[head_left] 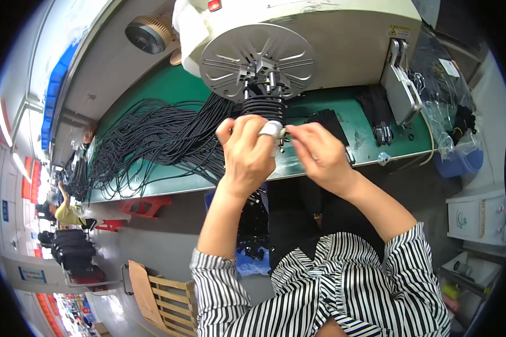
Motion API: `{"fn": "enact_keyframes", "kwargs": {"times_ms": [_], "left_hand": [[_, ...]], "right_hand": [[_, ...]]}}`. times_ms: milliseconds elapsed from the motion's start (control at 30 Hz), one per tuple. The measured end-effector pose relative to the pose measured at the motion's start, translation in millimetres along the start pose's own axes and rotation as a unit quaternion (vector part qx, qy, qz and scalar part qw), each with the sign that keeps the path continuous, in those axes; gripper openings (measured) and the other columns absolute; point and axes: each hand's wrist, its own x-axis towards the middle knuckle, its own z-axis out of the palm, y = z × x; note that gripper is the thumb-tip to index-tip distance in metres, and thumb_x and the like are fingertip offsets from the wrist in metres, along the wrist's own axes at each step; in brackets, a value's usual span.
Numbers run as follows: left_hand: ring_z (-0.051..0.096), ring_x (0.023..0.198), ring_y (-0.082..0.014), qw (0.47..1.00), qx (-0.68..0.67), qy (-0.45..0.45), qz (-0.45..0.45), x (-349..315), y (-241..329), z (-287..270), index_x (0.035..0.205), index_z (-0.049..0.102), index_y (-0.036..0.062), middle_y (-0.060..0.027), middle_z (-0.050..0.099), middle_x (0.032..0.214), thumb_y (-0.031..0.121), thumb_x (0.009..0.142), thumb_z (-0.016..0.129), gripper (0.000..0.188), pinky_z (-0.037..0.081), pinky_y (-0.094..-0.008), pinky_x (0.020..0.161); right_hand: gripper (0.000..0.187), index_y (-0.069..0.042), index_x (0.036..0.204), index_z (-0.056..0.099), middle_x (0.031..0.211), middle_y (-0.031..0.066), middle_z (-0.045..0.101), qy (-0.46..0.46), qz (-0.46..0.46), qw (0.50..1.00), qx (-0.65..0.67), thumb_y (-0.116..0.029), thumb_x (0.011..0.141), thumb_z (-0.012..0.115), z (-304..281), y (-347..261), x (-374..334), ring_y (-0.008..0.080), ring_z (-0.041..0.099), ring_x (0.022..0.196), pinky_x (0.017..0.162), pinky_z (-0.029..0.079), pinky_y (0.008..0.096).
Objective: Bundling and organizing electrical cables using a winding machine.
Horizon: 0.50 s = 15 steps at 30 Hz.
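Observation:
A black cable is wound in a tight coil (pixel 263 106) on the posts of a round slotted metal disc (pixel 219 59) on the winding machine. At the coil's near end, my left hand (pixel 246 150) is closed with its fingers curled, and a white band (pixel 271 128) shows at one fingertip. What it grips is hidden behind the fingers. My right hand (pixel 325 157) is just to the right, thumb and forefinger pinched together close to the left fingertips. Whatever is in that pinch is too small to name. Long loose black cables (pixel 157 132) spread over the green table to the left.
The pale machine body (pixel 343 50) stands behind the disc, with a hinged metal bracket (pixel 402 84) on its right. Bundled black cables (pixel 376 115) lie on the green table (pixel 180 84). A fan (pixel 149 33), a blue bin (pixel 461 162) and a wooden chair (pixel 163 297) are around. A person in yellow (pixel 70 213) is far left.

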Motion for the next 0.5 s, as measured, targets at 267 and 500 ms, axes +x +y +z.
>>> {"fn": "enact_keyframes", "kwargs": {"times_ms": [267, 500], "left_hand": [[0.053, 0.103, -0.0174, 0.688, -0.501, 0.301, -0.430, -49.7, 59.6, 55.5, 0.126, 0.042, 0.0042, -0.0093, 0.052, 0.114, 0.006, 0.087, 0.060, 0.043, 0.046, -0.0305, 0.088], [0.057, 0.110, -0.0245, 0.369, -0.768, 0.235, -0.468, -13.4, 37.3, 93.1, 0.105, 0.061, -0.0028, -0.0133, 0.064, 0.108, 0.018, 0.089, 0.057, 0.027, 0.044, -0.0407, 0.097]], "right_hand": [[0.043, 0.006, 0.108, 0.059, 0.092, 0.0156, 0.054, -0.032, -0.092, 0.993, -0.074, 0.006, 0.065, 0.063, 7.8, 7.7, -1.6, 0.0298, 0.057, 0.082, 0.072, 0.049, 0.0369], [0.026, 0.002, 0.096, 0.064, 0.089, 0.0160, 0.062, -0.113, -0.012, 0.992, 0.062, 0.005, 0.072, 0.056, -20.5, 22.7, 19.3, 0.0271, 0.064, 0.080, 0.071, 0.053, 0.0342]]}}
